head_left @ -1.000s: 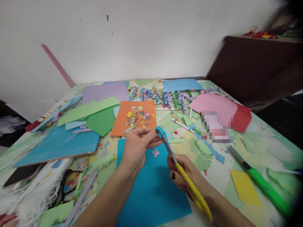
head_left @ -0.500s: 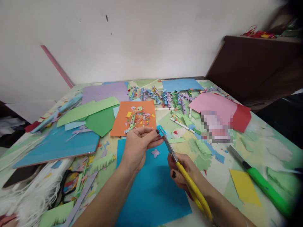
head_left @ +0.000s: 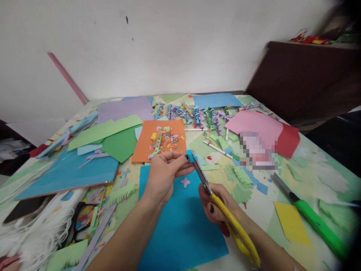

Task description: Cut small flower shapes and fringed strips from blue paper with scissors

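Note:
Between the thumb and fingers of my left hand (head_left: 169,171) is a small blue paper piece (head_left: 190,155). My right hand (head_left: 217,203) grips yellow-handled scissors (head_left: 235,226), whose blades point up and left and meet the right side of that piece. Both hands are above a large blue paper sheet (head_left: 180,226). On the sheet, under the left fingers, lies a small lilac paper flower (head_left: 185,182). Just beyond the left hand is an orange sheet (head_left: 141,143) strewn with coloured paper scraps.
A green-handled knife (head_left: 316,222) lies at the right with its blade exposed, near a yellow paper piece (head_left: 291,222). Curled paper rolls (head_left: 197,116) line the back. At the left are green sheets (head_left: 121,141), white yarn (head_left: 42,229) and black-framed glasses (head_left: 77,218).
My right hand has turned slightly, and the scissor handles have moved a little right and down. The blades look closer together on the blue piece. My left hand has hardly moved.

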### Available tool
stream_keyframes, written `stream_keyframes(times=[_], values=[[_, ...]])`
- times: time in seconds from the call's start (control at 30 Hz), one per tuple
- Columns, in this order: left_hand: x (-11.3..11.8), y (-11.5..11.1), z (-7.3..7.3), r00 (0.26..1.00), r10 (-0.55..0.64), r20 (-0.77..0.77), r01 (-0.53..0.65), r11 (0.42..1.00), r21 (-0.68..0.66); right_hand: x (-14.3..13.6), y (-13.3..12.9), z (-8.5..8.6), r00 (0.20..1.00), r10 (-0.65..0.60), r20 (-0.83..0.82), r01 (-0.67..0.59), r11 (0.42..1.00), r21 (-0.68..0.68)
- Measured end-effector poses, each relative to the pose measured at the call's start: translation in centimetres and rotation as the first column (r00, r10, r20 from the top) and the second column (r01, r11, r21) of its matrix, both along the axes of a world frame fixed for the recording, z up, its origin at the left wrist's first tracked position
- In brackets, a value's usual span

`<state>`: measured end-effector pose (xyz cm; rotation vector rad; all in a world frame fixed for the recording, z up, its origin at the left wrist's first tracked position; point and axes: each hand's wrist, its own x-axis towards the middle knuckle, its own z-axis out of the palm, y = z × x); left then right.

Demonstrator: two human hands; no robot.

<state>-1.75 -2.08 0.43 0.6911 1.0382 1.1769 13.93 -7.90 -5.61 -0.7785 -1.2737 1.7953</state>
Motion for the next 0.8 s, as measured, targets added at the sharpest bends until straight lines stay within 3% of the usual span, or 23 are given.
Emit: stream_keyframes(times=[0.37,0.8], values=[[-0.2,0.0,0.1,1.000,0.019,-0.019,-0.019,1.000,0.005,-0.3,-0.2,1.1,1.000,-0.015,-0.002,0.015,0.999,-0.051],[-0.1,0.4,-0.4,0.999,0.033,-0.016,-0.033,0.999,-0.025,-0.3,0.1,-0.4,0.997,0.046,-0.057,-0.052,0.993,-0.106]])
